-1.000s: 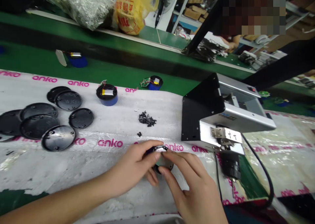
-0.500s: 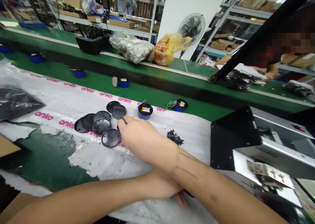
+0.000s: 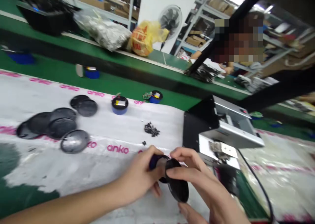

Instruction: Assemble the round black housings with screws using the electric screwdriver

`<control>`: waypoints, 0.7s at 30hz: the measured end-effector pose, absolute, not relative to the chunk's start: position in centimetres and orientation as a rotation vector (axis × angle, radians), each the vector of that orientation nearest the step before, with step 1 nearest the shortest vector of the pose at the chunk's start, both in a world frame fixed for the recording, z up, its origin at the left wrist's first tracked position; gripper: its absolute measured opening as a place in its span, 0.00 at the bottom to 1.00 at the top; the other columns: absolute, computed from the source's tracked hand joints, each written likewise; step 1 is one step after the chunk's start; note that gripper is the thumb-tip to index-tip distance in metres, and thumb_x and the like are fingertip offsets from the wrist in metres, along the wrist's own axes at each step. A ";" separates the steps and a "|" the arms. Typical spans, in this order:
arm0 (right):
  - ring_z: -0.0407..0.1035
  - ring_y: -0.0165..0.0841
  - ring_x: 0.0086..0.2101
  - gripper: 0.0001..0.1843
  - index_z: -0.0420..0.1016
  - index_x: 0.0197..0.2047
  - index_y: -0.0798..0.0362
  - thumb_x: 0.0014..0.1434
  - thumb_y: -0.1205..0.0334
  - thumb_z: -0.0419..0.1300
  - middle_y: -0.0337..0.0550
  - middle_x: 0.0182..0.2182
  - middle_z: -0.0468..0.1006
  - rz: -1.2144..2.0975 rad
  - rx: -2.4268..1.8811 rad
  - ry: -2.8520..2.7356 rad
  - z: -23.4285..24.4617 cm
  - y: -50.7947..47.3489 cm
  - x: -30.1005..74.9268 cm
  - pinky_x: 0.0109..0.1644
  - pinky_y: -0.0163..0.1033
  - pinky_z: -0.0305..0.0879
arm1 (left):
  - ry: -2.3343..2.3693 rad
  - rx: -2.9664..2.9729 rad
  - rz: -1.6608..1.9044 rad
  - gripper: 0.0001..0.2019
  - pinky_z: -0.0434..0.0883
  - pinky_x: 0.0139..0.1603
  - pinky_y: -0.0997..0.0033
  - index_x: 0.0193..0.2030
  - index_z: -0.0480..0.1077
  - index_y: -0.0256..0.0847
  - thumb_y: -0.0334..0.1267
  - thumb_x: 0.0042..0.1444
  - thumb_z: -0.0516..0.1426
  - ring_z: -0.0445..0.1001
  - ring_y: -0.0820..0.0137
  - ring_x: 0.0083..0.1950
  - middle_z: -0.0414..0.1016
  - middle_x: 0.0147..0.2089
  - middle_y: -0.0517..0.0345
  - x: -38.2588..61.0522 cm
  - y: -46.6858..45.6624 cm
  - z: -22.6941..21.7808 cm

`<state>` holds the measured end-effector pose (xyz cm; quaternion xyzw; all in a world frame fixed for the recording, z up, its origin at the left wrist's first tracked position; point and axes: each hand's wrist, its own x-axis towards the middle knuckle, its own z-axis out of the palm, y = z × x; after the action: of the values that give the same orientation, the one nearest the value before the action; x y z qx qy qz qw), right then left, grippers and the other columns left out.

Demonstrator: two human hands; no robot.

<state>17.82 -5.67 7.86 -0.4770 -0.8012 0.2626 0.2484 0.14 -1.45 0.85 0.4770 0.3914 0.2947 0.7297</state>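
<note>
- The left hand (image 3: 139, 173) has its fingers curled around a small round dark-blue and black housing (image 3: 154, 161), thumb across its open side.
- The right hand (image 3: 211, 188) pinches a thin round black lid (image 3: 179, 186), fingers at its upper part and thumb at its lower edge. The lid is tilted on edge, just beside the housing; whether they touch is unclear.
- Just beyond the left fingers, a loose heap of tiny black pieces (image 3: 152, 129) lies on the worktop's white, pink-lettered sheet (image 3: 103, 168).
- Farther beyond them stands a round blue housing with a silver-and-yellow battery (image 3: 119, 109).
- Well left of the fingers, round black plastic lids (image 3: 61, 127) overlap.
- Beyond the right fingers sits a black-and-silver metal machine (image 3: 235, 135).
</note>
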 end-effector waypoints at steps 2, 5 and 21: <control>0.62 0.42 0.62 0.28 0.67 0.58 0.42 0.56 0.74 0.56 0.50 0.61 0.62 0.745 -1.426 -2.067 6.2 -7.8 20.2 0.58 0.46 0.70 | 0.835 0.978 0.502 0.15 0.72 0.19 0.74 0.51 0.63 0.43 0.46 0.61 0.57 0.73 0.71 0.18 0.72 0.21 0.67 0.4 -1.4 0.9; 0.61 0.41 0.62 0.27 0.66 0.58 0.41 0.58 0.72 0.57 0.49 0.61 0.61 0.745 -1.584 -2.018 4.4 -9.6 22.1 0.61 0.48 0.67 | 0.898 1.011 0.424 0.17 0.71 0.19 0.77 0.52 0.59 0.42 0.47 0.61 0.57 0.72 0.71 0.18 0.67 0.16 0.70 0.5 -1.3 1.2; 0.65 0.49 0.58 0.32 0.59 0.65 0.48 0.57 0.69 0.58 0.55 0.58 0.65 0.507 -1.376 -1.780 1.3 -9.8 19.6 0.56 0.57 0.71 | 1.059 1.024 0.383 0.17 0.61 0.10 0.83 0.43 0.58 0.48 0.48 0.55 0.62 0.67 0.78 0.16 0.71 0.32 0.66 0.4 -1.7 1.2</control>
<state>19.60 -9.82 1.31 -0.5453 -0.7055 0.2011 0.4056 0.43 -1.67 1.15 0.4639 0.4799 0.1736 0.7241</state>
